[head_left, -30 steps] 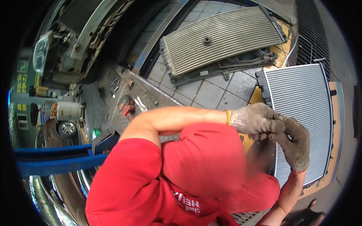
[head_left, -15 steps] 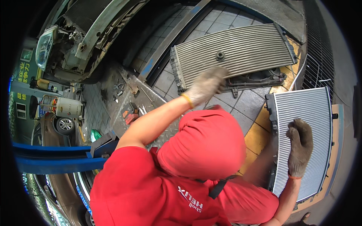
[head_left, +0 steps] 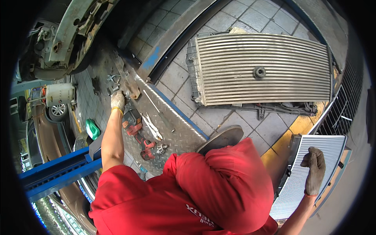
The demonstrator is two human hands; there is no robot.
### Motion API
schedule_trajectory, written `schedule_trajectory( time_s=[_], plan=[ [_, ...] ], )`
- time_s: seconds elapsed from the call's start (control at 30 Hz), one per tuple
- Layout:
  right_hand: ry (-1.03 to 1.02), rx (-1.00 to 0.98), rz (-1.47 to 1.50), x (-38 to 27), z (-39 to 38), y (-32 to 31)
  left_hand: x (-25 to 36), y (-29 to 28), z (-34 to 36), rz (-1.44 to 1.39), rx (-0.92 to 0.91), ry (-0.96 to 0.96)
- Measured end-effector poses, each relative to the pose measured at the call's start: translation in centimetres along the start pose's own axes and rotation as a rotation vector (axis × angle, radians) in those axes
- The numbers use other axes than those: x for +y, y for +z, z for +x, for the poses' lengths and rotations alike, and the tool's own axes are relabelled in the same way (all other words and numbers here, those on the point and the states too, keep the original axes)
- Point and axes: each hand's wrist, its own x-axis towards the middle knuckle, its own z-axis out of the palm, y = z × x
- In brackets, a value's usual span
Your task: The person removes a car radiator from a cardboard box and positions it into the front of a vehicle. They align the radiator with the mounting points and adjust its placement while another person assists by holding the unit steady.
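Observation:
My left hand (head_left: 118, 100), in a pale work glove, reaches down to the metal plate (head_left: 172, 147) at the left. Its fingers are closed beside small metal parts (head_left: 114, 79); what they hold is hidden. Close by lie a red and black cordless power tool (head_left: 135, 128), a thin screwdriver (head_left: 152, 101) and a white pliers-like tool (head_left: 150, 126). My right hand (head_left: 314, 172), in a brown glove, is over a silver radiator (head_left: 295, 192), fingers curled in, their contents not visible. A dull, worn radiator (head_left: 231, 58) lies beyond, with a round black fitting (head_left: 259, 72) on top.
A car front with its bumper off (head_left: 64, 35) stands at the far left. A blue lift arm (head_left: 58, 168) crosses the left side, near a green bottle (head_left: 92, 129) and a brown car (head_left: 47, 145). A floor grate (head_left: 340, 111) runs along the right.
My left hand has swung left from the worn radiator to the tools on the metal plate. My right hand stays over the silver radiator, its fingers more curled. The view has shifted.

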Motion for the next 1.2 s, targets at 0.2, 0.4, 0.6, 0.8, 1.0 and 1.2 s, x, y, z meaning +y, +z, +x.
schedule_trajectory(
  time_s=[0.2, 0.4, 0.6, 0.8, 1.0, 1.2],
  plan=[
    [0.062, -0.135, 0.061, -2.9, 5.4, 6.0, 2.6, 1.1, -5.5, 0.355, 0.03, 0.082],
    [0.21, -0.369, 0.17, -2.3, 7.2, 12.2, 5.9, 3.1, -13.1, 0.853, 0.012, 0.518],
    [0.275, -0.453, 0.254, -1.2, 7.8, 14.4, 6.4, 3.4, -12.9, 1.044, -0.093, 0.537],
    [0.263, -0.418, 0.239, -0.6, 8.4, 14.4, 5.5, 2.9, -9.3, 0.733, -0.187, 0.322],
    [0.286, -0.383, 0.246, 0.3, 8.6, 14.5, 0.6, 0.4, -0.8, 0.284, 0.023, 0.092],
    [0.338, -0.383, 0.282, 1.3, 8.6, 15.0, -2.7, -2.4, 10.6, 0.256, 0.196, 0.026]
  ],
)
